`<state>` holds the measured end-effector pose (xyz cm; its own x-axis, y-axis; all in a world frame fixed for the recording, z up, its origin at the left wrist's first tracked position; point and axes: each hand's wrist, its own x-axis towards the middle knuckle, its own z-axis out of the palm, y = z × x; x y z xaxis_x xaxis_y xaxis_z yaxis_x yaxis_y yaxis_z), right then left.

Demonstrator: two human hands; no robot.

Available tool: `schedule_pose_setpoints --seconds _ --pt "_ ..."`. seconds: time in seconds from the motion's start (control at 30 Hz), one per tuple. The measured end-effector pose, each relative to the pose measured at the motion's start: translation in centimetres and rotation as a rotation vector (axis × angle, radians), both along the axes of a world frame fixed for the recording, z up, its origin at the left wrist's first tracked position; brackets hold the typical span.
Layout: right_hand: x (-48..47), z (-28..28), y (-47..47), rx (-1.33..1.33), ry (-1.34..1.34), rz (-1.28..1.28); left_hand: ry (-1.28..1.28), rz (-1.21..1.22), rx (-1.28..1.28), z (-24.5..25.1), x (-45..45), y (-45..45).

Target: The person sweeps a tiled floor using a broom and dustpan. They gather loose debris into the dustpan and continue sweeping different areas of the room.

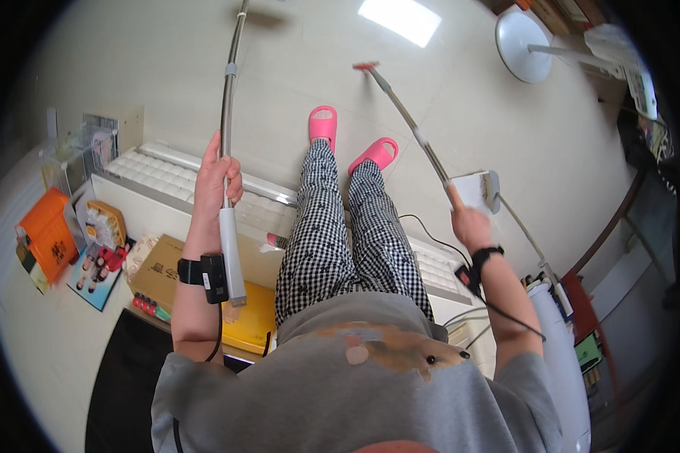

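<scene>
My left hand (214, 180) is wrapped around a metal pole (226, 119) with a pale plastic handle (232, 255) at its lower end. That pole stretches away over the floor, and its far end lies outside the picture. In my right hand (471, 227) is a second long metal pole (409, 120). It ends in a narrow red head (366, 66), which looks like a broom or squeegee head, slightly blurred. Whether that head touches the floor I cannot tell. Both wrists wear black straps with devices and cables.
A long-handled dustpan (479, 189) stands right of my right hand. A white fan base (522, 48) is at the upper right. Behind my left arm are a cardboard box (157, 266), an orange bag (48, 232) and a yellow lid (252, 325). A low white unit (164, 195) runs behind my legs.
</scene>
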<state>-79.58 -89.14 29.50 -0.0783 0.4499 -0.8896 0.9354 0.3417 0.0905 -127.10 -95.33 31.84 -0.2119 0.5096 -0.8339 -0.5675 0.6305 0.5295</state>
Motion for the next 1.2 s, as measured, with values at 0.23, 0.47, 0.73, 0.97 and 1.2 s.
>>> schedule_pose_setpoints --seconds 0.23,0.47,0.73,0.97,1.2 --pt "-3.5 -2.8 1.3 -0.028 0.137 0.160 -0.001 0.220 0.070 -0.8 -1.2 -4.1" --pt "-12.6 -2.7 2.3 -0.062 0.083 0.306 -0.007 0.319 0.053 -0.2 -2.8 -5.6" --pt "-21.6 -2.9 5.1 -0.022 0.184 0.404 -0.064 0.472 0.025 -0.3 -4.0 -6.3" --pt "-23.3 -1.7 7.7 -0.031 0.045 0.544 -0.098 0.514 -0.081 0.1 -5.2 -6.6" --pt "-25.4 -0.4 9.6 -0.085 -0.023 0.580 -0.157 0.586 -0.016 -0.6 -5.8 -7.2"
